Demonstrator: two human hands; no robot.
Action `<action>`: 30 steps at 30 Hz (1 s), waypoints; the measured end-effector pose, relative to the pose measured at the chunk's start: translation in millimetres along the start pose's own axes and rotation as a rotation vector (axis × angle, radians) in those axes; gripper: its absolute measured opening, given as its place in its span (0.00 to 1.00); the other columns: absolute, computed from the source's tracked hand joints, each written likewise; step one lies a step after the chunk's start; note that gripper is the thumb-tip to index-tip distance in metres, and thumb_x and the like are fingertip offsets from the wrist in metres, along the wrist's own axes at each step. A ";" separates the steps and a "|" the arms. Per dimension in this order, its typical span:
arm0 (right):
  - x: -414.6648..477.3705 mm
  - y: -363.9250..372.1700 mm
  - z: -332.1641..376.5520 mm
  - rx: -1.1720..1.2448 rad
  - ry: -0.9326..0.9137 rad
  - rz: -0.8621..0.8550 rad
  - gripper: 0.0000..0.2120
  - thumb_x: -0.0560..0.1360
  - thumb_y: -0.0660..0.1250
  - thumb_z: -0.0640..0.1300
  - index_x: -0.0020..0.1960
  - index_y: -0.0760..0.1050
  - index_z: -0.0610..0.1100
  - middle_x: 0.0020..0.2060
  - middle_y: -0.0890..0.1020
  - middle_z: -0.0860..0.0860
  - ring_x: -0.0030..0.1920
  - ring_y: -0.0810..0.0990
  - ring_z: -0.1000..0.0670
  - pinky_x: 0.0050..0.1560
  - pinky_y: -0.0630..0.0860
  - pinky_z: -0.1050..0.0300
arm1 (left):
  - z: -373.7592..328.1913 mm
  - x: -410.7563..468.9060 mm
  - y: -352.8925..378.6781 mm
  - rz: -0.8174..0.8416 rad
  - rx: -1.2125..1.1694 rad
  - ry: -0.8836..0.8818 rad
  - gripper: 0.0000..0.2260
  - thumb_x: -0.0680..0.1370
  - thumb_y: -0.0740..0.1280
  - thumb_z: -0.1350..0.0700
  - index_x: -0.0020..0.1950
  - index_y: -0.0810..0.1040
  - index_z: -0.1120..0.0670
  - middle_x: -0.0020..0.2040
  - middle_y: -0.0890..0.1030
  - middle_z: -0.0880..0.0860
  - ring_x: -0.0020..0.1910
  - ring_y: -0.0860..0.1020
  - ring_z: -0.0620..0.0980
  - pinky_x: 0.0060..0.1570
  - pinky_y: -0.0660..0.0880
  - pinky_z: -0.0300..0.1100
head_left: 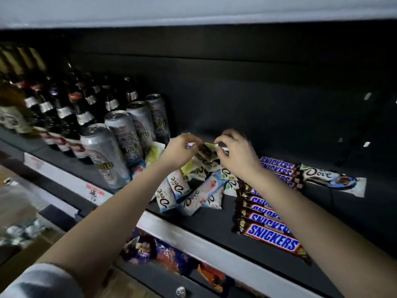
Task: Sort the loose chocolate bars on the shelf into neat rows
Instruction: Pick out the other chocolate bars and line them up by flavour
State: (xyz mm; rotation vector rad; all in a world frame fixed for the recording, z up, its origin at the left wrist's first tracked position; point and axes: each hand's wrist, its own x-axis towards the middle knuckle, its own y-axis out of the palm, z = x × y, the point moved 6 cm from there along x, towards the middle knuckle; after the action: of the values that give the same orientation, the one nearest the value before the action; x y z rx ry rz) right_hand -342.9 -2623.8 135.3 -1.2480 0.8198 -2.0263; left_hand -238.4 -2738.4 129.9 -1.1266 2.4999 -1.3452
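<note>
The left hand (182, 149) and the right hand (237, 154) both pinch one Dove bar (207, 149). Their curled fingers (221, 140) are clamped on its ends, above the shelf (206, 222). Its thin wrapper is glossy and a little crumpled, and its long axis runs from one hand to the other, roughly along the shelf. Under it lies a loose pile of Dove bars (189, 194) in shiny pale wrappers that point in many directions. To the right, flat brown Snickers bars (270, 237) lie side by side in a row, long axes parallel. Round metal cans (111, 151) stand on the left.
</note>
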 end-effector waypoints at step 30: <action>-7.3 22.3 6.8 -0.305 0.092 0.084 0.24 0.73 0.64 0.41 0.67 0.65 0.49 0.64 0.69 0.48 0.61 0.67 0.43 0.62 0.63 0.49 | 24.8 6.1 5.7 -0.167 0.140 0.240 0.24 0.73 0.69 0.53 0.67 0.68 0.54 0.65 0.67 0.56 0.64 0.64 0.57 0.65 0.63 0.46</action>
State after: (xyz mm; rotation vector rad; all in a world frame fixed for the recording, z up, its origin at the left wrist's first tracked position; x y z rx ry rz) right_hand -330.0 -2633.3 116.8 -1.2642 1.2421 -1.9534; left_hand -236.3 -2757.4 112.1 -1.2340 2.4632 -1.7674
